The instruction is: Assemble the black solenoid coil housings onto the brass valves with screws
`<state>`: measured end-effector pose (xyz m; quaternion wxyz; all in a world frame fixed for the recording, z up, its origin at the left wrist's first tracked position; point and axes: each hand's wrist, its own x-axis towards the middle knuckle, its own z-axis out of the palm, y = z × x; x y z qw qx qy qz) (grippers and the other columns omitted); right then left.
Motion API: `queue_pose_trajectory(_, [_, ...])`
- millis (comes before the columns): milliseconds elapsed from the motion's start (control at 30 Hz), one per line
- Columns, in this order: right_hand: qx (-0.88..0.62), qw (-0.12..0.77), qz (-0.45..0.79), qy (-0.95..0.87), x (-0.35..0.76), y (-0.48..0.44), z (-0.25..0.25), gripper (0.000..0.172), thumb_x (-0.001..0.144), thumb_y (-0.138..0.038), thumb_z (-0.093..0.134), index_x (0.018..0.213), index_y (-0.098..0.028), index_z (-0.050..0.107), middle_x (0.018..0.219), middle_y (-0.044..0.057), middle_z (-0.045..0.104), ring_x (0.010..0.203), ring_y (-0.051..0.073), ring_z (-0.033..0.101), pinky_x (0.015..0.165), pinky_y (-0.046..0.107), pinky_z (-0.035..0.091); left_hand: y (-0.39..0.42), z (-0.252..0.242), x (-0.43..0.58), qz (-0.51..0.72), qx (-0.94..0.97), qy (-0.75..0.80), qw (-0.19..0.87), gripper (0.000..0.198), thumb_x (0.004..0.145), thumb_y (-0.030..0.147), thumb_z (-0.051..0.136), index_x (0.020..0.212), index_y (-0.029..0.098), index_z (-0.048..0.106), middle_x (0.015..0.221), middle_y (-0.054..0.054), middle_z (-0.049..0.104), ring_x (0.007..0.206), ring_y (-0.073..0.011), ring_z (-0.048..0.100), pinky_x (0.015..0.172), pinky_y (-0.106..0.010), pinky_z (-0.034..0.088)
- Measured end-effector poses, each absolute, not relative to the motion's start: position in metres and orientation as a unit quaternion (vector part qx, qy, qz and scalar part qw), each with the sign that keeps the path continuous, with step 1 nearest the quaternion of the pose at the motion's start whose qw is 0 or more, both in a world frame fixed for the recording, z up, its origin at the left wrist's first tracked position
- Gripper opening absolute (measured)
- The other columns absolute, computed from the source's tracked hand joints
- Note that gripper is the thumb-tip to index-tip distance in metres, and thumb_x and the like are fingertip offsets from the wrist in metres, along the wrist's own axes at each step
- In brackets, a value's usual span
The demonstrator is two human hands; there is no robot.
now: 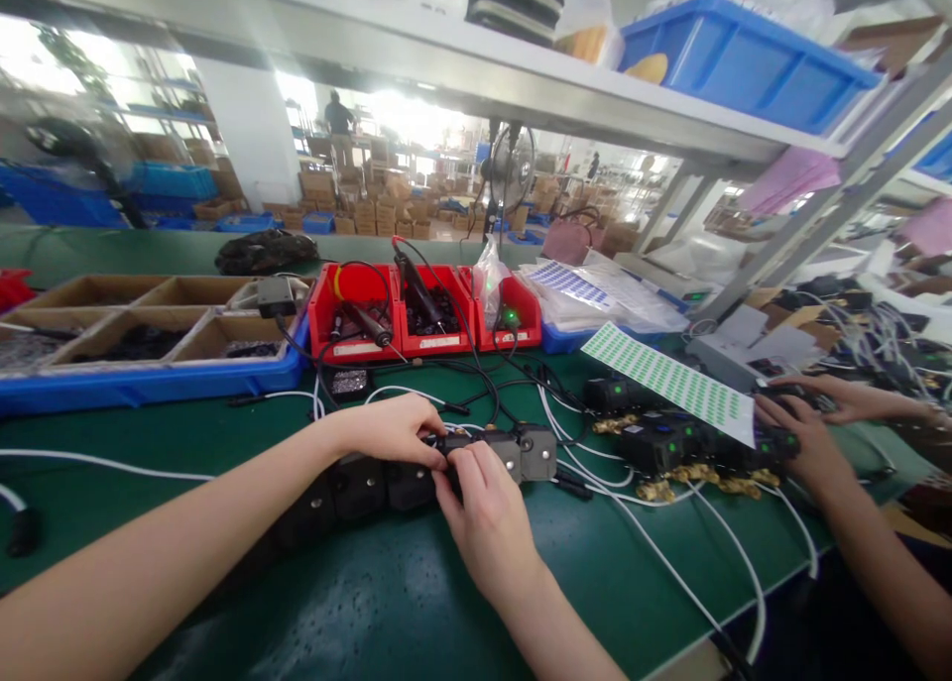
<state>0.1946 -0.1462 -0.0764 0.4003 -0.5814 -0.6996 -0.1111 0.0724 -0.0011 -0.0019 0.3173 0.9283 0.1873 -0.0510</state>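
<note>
My left hand (pixel 393 429) is curled with its fingertips pinching the top of a small black module (pixel 455 446) in a row of black boxy parts (pixel 357 485) on the green bench mat. My right hand (pixel 487 512) comes from below, fingers closed on the same module's front. Grey-faced units (pixel 536 451) sit just to the right of it, with white and black cables trailing off.
A co-worker's two hands (pixel 799 433) handle black parts with brass fittings (pixel 695 478) at the right. Red bins (pixel 423 309) and a blue tray of cardboard compartments (pixel 149 339) line the back. A sheet of green stickers (pixel 673 379) lies beside them.
</note>
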Motion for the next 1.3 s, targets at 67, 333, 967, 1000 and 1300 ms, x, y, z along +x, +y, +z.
queue_pose_trajectory(67, [-0.577, 0.417, -0.093, -0.696, 0.196, -0.147, -0.072, 0.006, 0.093, -0.014, 0.055, 0.093, -0.02, 0.056, 0.085, 0.004, 0.061, 0.074, 0.016, 0.061, 0.065, 0.026, 0.053, 0.0, -0.001, 0.072, -0.05, 0.927, 0.19, 0.319, 0.029, 0.076, 0.046, 0.068, 0.077, 0.017, 0.074, 0.06, 0.003, 0.046, 0.059, -0.0143, 0.045, 0.057, -0.027, 0.029])
queue_pose_trajectory(333, [-0.581, 0.55, -0.051, -0.598, 0.209, -0.184, -0.047, 0.017, 0.094, -0.012, 0.058, 0.109, -0.021, 0.059, 0.085, 0.002, 0.063, 0.071, 0.011, 0.065, 0.065, 0.019, 0.057, -0.052, 0.021, 0.067, 0.108, 0.805, 0.352, 0.466, 0.072, 0.09, 0.073, 0.028, 0.09, 0.015, 0.069, 0.063, 0.002, 0.044, 0.054, -0.0124, 0.035, 0.052, -0.028, 0.027])
queue_pose_trajectory(967, [-0.606, 0.549, 0.022, -0.576, 0.185, -0.222, -0.067, 0.023, 0.072, -0.004, 0.048, 0.08, -0.021, 0.061, 0.079, 0.001, 0.065, 0.074, 0.017, 0.058, 0.068, 0.029, 0.046, -0.153, -0.01, 0.093, 0.118, 0.694, 0.385, 0.597, 0.073, 0.087, 0.081, 0.031, 0.098, 0.02, 0.07, 0.11, -0.008, 0.072, 0.115, -0.0275, 0.06, 0.109, -0.036, 0.042])
queue_pose_trajectory(1000, [-0.602, 0.555, 0.036, -0.573, 0.188, -0.222, -0.067, 0.021, 0.074, -0.005, 0.049, 0.078, -0.022, 0.061, 0.078, 0.0, 0.065, 0.072, 0.015, 0.057, 0.067, 0.028, 0.046, -0.154, -0.008, 0.095, 0.119, 0.693, 0.378, 0.602, 0.072, 0.087, 0.081, 0.031, 0.094, 0.021, 0.07, 0.104, -0.008, 0.073, 0.109, -0.0271, 0.062, 0.104, -0.035, 0.046])
queue_pose_trajectory(1300, [-0.566, 0.501, 0.08, -0.65, 0.215, -0.228, -0.053, 0.021, 0.075, -0.001, 0.056, 0.075, -0.021, 0.063, 0.08, -0.001, 0.067, 0.077, 0.013, 0.064, 0.068, 0.021, 0.051, -0.154, -0.038, 0.108, 0.135, 0.634, 0.44, 0.622, 0.082, 0.083, 0.088, 0.029, 0.109, 0.02, 0.067, 0.101, -0.008, 0.072, 0.085, -0.0233, 0.066, 0.066, -0.03, 0.053])
